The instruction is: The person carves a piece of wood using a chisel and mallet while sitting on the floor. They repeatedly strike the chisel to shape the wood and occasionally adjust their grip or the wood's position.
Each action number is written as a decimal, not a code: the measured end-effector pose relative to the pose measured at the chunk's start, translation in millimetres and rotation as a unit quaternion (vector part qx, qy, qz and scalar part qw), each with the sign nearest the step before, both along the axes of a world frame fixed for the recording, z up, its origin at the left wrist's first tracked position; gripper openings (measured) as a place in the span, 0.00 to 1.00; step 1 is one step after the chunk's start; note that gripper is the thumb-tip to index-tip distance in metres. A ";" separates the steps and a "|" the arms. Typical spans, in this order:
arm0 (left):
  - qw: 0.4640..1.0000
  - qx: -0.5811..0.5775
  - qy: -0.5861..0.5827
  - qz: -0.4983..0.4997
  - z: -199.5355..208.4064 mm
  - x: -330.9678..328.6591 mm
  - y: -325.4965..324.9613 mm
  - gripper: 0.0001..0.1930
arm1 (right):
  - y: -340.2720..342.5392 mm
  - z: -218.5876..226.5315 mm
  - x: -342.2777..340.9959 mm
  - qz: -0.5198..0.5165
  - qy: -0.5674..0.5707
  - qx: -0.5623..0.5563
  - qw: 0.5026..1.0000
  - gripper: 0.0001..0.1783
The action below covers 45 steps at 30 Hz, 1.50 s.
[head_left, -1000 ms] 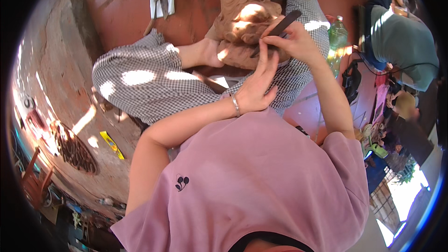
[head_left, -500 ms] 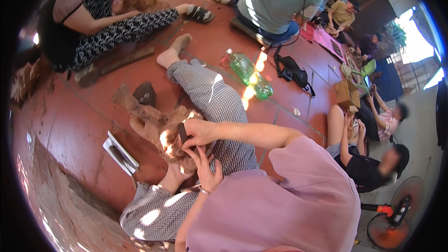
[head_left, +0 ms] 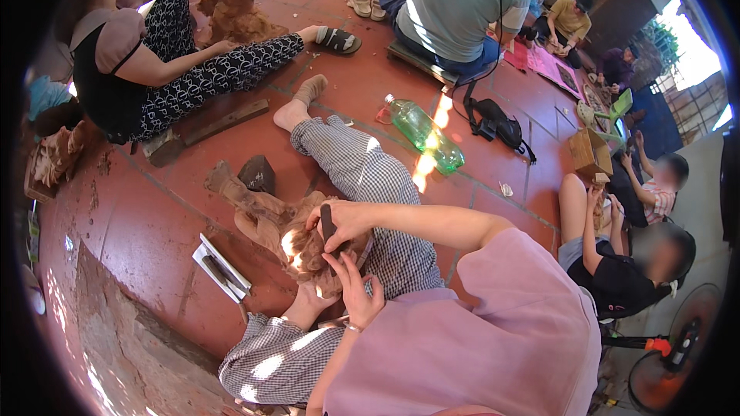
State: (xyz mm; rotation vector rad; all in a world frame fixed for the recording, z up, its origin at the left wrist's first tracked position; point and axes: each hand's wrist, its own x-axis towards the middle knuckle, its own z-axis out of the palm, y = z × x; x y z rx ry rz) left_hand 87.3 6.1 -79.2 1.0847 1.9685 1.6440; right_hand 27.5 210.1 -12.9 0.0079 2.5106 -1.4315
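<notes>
A reddish-brown wood carving (head_left: 266, 212) with a branching, uneven shape lies between my bent legs. My right hand (head_left: 351, 222) is over its near end, closed around a short dark bar-shaped tool (head_left: 328, 223). I cannot make out the tool's working end. Just below, my left hand (head_left: 361, 298), with a bracelet at the wrist, has its fingers stretched out. Their tips meet the tool's lower end above the carving. The carving's near end rests by my bare foot (head_left: 308, 300) and is partly covered by my hands.
Left of the carving are a white tray (head_left: 236, 286) holding dark narrow tools and a dark block (head_left: 257, 175). A green bottle (head_left: 424, 135) and black bag (head_left: 499, 125) lie ahead on the tiles. Several people sit around; a fan (head_left: 671, 358) stands at right.
The whole view has shifted, so the scene sits further right. The dark tool in my right hand shows more of its length, and my left fingertips stay close against it.
</notes>
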 end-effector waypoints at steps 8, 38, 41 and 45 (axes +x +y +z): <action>0.999 -0.048 -0.011 0.008 19.7 -9.5 4.4 0.48 | -3.6 -18.8 3.3 -0.013 0.058 0.017 0.998 0.13; 0.995 -0.095 0.027 -0.026 22.1 -3.8 1.5 0.44 | 4.6 3.2 -3.2 0.041 -0.072 0.009 0.997 0.08; 0.995 -0.089 0.048 -0.016 18.4 1.5 2.7 0.45 | 3.9 5.3 -3.9 0.038 -0.057 0.000 0.998 0.07; 0.995 -0.098 0.029 -0.018 22.1 5.4 0.3 0.45 | 1.5 9.9 -5.0 0.068 -0.057 -0.012 0.996 0.08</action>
